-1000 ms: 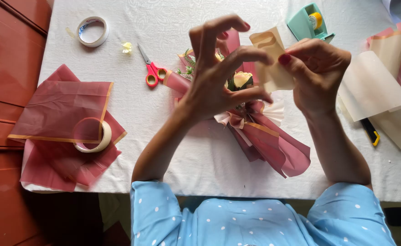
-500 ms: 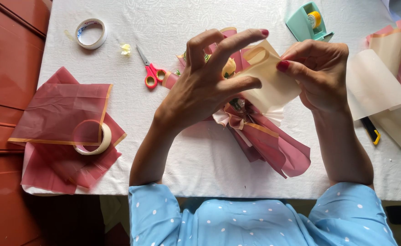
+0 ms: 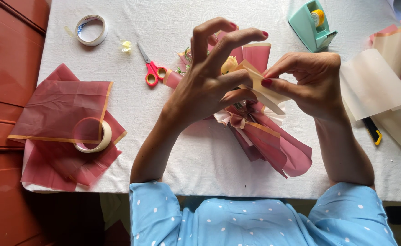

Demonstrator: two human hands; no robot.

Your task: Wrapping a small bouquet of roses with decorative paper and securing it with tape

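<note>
A small bouquet (image 3: 273, 141) wrapped in dusky pink paper with gold edges lies on the white tablecloth (image 3: 200, 155), a yellow flower (image 3: 229, 64) at its top. Above it both hands hold a cream sheet of wrapping paper (image 3: 260, 86) with a gold edge. My left hand (image 3: 209, 82) pinches one side with thumb and lower fingers, the index and middle fingers raised. My right hand (image 3: 310, 82) pinches the other side between thumb and fingers. A ribbon bow shows under the hands.
Red-handled scissors (image 3: 151, 70) lie left of the bouquet. A tape roll (image 3: 91, 30) sits far left, another (image 3: 91, 135) on pink sheets (image 3: 59, 109). A teal tape dispenser (image 3: 311, 23) stands at the back; cream and pink sheets (image 3: 378, 86) and a yellow cutter (image 3: 372, 131) lie right.
The cream sheet has been folded narrower between the hands. The hands have come closer together and a little lower over the bouquet.
</note>
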